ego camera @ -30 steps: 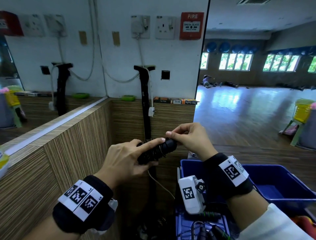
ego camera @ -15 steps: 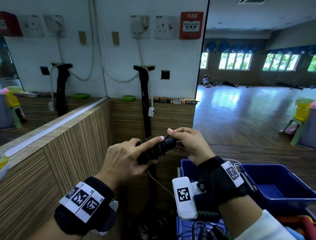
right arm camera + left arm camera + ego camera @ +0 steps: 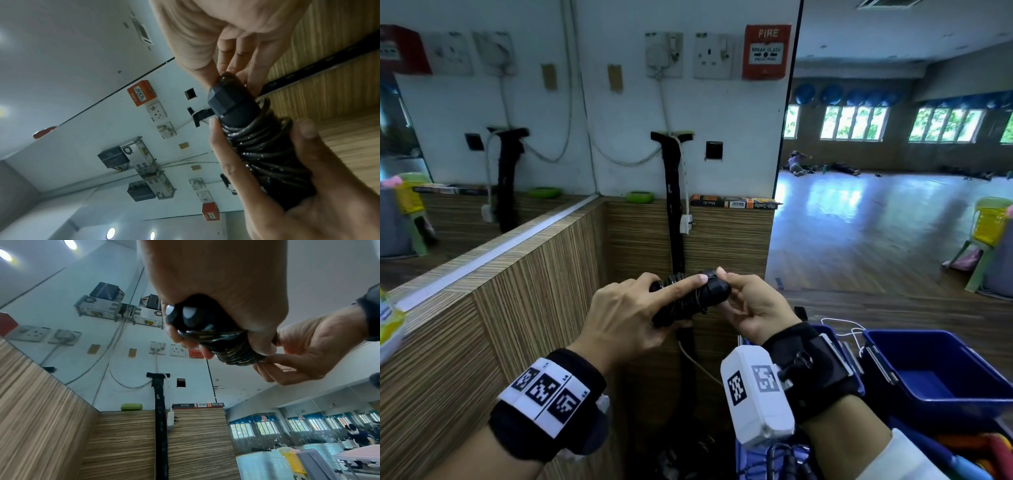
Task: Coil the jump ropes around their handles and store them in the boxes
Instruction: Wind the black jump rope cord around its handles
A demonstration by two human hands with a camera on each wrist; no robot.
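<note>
A black jump rope (image 3: pixel 688 301), its cord coiled tightly around its paired handles, is held at chest height before the wooden panel. My left hand (image 3: pixel 633 315) grips the coiled part, with the index finger laid straight along the top. In the left wrist view the handle ends (image 3: pixel 185 316) stick out of that fist. My right hand (image 3: pixel 753 308) pinches the right end of the bundle; the right wrist view shows its fingertips on the black end cap (image 3: pixel 230 104) above the coils (image 3: pixel 267 154). An empty blue box (image 3: pixel 921 346) stands lower right.
A wood-grain partition (image 3: pixel 517 325) runs along the left and ahead, with a black vertical strip (image 3: pixel 674 222) and white cables on it. Another blue container (image 3: pixel 753 462) holding cords lies under my right wrist. Colourful items (image 3: pixel 989 452) sit at the bottom right corner. Open wooden floor (image 3: pixel 876 240) stretches to the right.
My right hand has rolled from on top of the handle end to beside and under it, the wrist dropping. The left hand keeps its grip, almost still.
</note>
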